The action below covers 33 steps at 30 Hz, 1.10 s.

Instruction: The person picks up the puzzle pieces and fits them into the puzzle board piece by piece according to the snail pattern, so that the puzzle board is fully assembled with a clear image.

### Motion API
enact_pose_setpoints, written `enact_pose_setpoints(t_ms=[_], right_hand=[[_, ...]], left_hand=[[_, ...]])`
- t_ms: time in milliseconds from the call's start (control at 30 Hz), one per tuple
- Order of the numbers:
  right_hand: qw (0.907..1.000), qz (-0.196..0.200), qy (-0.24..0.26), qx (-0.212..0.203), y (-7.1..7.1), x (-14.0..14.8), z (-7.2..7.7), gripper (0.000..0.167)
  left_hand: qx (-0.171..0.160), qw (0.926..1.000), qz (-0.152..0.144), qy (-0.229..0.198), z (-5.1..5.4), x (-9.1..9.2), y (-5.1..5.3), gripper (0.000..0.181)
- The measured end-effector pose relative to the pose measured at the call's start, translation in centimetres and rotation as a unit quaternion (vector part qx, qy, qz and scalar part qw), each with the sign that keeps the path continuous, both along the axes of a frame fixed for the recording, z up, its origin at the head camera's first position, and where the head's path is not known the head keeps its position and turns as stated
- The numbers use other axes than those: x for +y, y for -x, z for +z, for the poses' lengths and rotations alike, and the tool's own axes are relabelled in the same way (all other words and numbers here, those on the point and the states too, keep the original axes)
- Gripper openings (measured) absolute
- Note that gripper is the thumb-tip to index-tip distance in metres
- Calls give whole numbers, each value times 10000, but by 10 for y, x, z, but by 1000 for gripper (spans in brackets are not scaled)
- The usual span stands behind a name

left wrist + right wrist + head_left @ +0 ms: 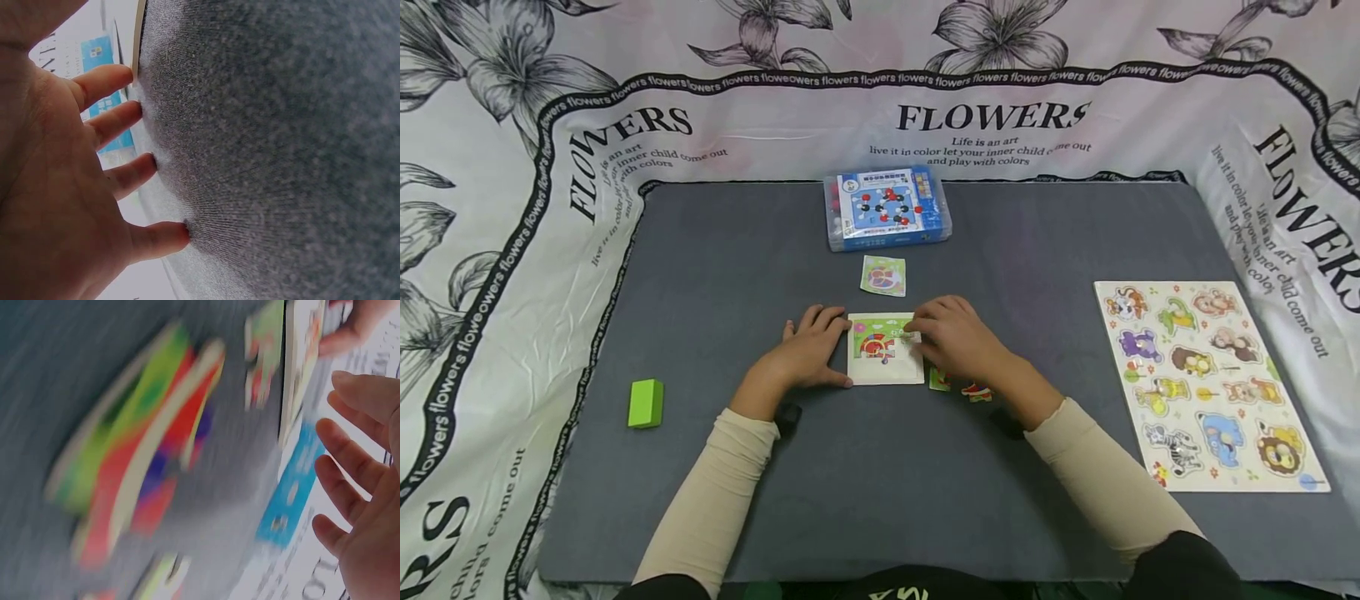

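A small square jigsaw board (887, 372) lies flat, with a green-and-red picture filling its upper part and bare pale wood below. My left hand (801, 354) rests beside it with fingers spread, the fingertips and thumb at its left edge. In the left wrist view, the fingertips of the left hand (69, 169) touch the cloth and the board's side. My right hand (958, 337) reaches over the board's upper right corner, fingertips on the picture. No piece shows between its fingers in the right wrist view. Loose puzzle pieces (977, 392) lie under the right wrist, blurred up close.
A picture card (883, 276) lies beyond the board, and behind it a blue-lidded plastic box (887, 208). At the right is an animal puzzle board (1213, 387). A green block (646, 403) stands at the left on the grey tabletop (730, 250).
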State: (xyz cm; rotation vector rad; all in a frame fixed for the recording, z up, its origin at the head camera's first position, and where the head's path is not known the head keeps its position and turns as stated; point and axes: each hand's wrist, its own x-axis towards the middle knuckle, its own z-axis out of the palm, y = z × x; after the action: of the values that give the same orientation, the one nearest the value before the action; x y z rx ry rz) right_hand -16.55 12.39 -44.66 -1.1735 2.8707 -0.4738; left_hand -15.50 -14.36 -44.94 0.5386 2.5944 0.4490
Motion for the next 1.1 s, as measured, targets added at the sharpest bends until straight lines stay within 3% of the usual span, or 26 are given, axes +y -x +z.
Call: enact_pose_setpoints(t_ms=[233,433,733,1100], right_hand=[[9983,-525,255,4,-5,55,-1,30],[9972,-669,285,-148,-10,82,-9,29],[9975,-571,399,-83,-17,102,-14,26],[9985,-515,135,-144,-23,106,-14,26]], left_hand=[[102,9999,-28,35,4,-3,0,90],[125,9999,39,82,8,-9,2,90],[98,9999,17,16,5,-6,0,90],[75,10000,-39,-41,1,1,-2,89]])
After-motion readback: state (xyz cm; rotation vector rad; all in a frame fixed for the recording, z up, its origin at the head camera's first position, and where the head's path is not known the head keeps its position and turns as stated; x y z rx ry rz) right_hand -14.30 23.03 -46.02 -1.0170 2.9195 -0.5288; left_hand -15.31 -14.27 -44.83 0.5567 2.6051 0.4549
